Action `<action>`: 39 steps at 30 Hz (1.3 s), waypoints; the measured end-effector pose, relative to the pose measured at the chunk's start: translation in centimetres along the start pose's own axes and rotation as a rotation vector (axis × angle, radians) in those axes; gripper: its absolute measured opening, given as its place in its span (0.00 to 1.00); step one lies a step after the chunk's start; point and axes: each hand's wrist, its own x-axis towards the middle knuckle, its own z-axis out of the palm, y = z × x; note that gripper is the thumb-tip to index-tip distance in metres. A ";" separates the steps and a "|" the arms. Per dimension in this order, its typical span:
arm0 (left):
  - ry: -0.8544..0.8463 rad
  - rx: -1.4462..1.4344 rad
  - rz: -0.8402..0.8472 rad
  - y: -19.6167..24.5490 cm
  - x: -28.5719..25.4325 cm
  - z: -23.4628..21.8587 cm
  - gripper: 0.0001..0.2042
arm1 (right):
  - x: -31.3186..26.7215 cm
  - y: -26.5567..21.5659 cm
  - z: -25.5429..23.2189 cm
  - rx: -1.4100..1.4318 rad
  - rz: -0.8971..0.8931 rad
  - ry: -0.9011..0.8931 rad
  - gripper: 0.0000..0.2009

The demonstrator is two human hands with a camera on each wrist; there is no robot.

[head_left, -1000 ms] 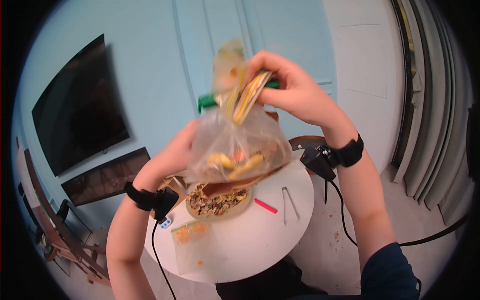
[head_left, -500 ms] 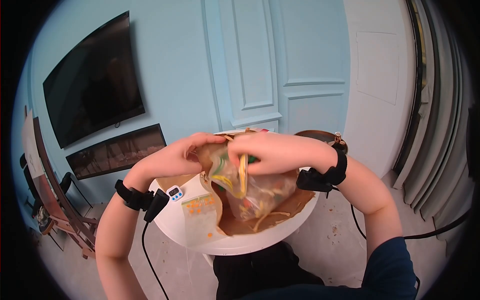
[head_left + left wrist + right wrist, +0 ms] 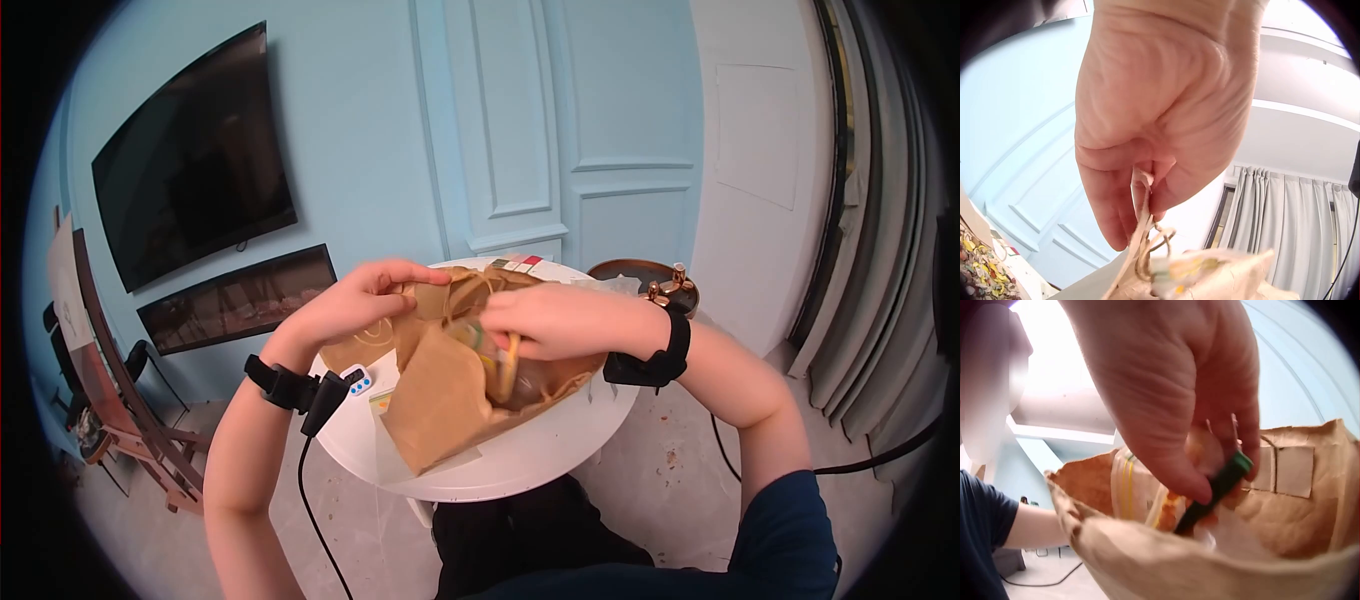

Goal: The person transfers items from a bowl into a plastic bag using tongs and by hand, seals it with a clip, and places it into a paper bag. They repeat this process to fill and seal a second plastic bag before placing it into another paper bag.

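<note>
A brown paper bag (image 3: 435,405) lies on the white round table (image 3: 350,450) with its mouth spread. My left hand (image 3: 362,300) pinches the rim of that bag between thumb and fingers; the left wrist view shows the paper edge (image 3: 1141,194) between them. Inside the bag's mouth, my right hand (image 3: 1172,394) grips a green clip (image 3: 1219,487) and the gathered top of a clear plastic bag (image 3: 1241,534). In the head view my right hand (image 3: 540,318) is over the opening, and paper partly hides the plastic bag.
A small white timer (image 3: 356,379) sits at the table's left. Beyond the table's right back stands a round tray (image 3: 640,275) with copper-coloured items. The left wrist view shows mixed colourful pieces (image 3: 985,269) at lower left.
The plastic bag has come down from in front of the wall into the paper bag with my right hand. My left hand has taken the paper rim, and the near paper side has risen.
</note>
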 end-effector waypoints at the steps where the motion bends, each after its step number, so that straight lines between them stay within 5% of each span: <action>1: 0.001 -0.001 -0.003 -0.4 0.1 0.0 0.21 | -0.4 0.7 0.5 -0.010 0.049 -0.113 0.06; 3: -0.018 0.112 -0.040 -1.1 0.3 -0.1 0.20 | -1.5 2.2 1.0 0.047 0.130 -0.230 0.09; 5: 0.010 0.170 -0.033 -1.2 0.6 0.5 0.20 | -1.4 1.6 -0.1 0.137 0.077 -0.097 0.16; 6: 0.012 0.110 -0.027 -1.2 0.7 0.5 0.20 | -1.9 0.3 -2.3 0.294 0.218 -0.217 0.23; 7: 0.014 0.050 -0.023 -1.2 0.8 0.5 0.20 | -2.2 0.1 -3.0 0.296 0.217 -0.217 0.23; 9: 0.047 -0.015 -0.014 -1.5 1.0 0.1 0.20 | -3.6 0.5 -3.7 0.503 0.178 -0.507 0.27; 11: 0.073 -0.079 -0.005 -1.7 1.0 -0.6 0.20 | -5.2 1.4 -3.3 0.789 0.192 -0.513 0.31; 13: 0.082 -0.047 -0.049 -1.7 0.7 -1.1 0.19 | -6.3 2.0 -3.4 0.563 0.168 -0.378 0.33; 15: 0.086 -0.034 -0.034 -2.5 0.9 -1.3 0.19 | -6.9 1.4 -3.6 0.407 0.334 -0.406 0.34; 17: 0.090 -0.019 -0.021 -2.6 0.8 -1.1 0.19 | -8.1 1.9 -2.6 0.081 0.258 0.028 0.34; 19: 0.127 -0.040 -0.024 -2.3 0.5 -0.6 0.19 | -8.9 3.3 -1.8 0.115 0.292 0.071 0.37; 21: 0.129 -0.077 -0.002 -2.6 0.4 -0.8 0.19 | -10.0 6.1 0.1 0.579 0.362 0.083 0.42; 22: 0.133 -0.114 0.023 -2.8 0.4 -0.8 0.19 | -10.7 8.3 1.8 0.746 0.450 -0.074 0.48; 26: 0.148 -0.180 0.078 -3.2 0.0 -0.8 0.19 | -10.2 8.0 5.5 0.658 0.398 0.063 0.52; 29: 0.157 -0.269 0.097 -5.1 0.2 -1.0 0.19 | -7.6 7.4 7.1 0.738 0.257 0.317 0.47; 30: 0.165 -0.326 0.080 -5.8 0.5 -1.0 0.19 | -6.7 6.7 7.0 0.816 0.295 0.364 0.36; 33: 0.165 -0.389 0.046 -7.5 0.4 -0.3 0.18 | -4.6 6.9 8.1 1.006 0.221 0.468 0.27; 36: 0.202 -0.285 -0.089 -9.2 0.2 1.1 0.16 | -4.7 8.2 10.3 0.947 0.363 0.451 0.26; 38: 0.229 -0.189 0.041 -10.7 -0.8 1.9 0.19 | -5.2 8.4 11.2 0.878 0.429 0.377 0.26; 39: 0.263 -0.216 0.073 -10.4 -1.7 2.7 0.22 | -5.5 8.1 11.6 0.959 0.402 0.483 0.26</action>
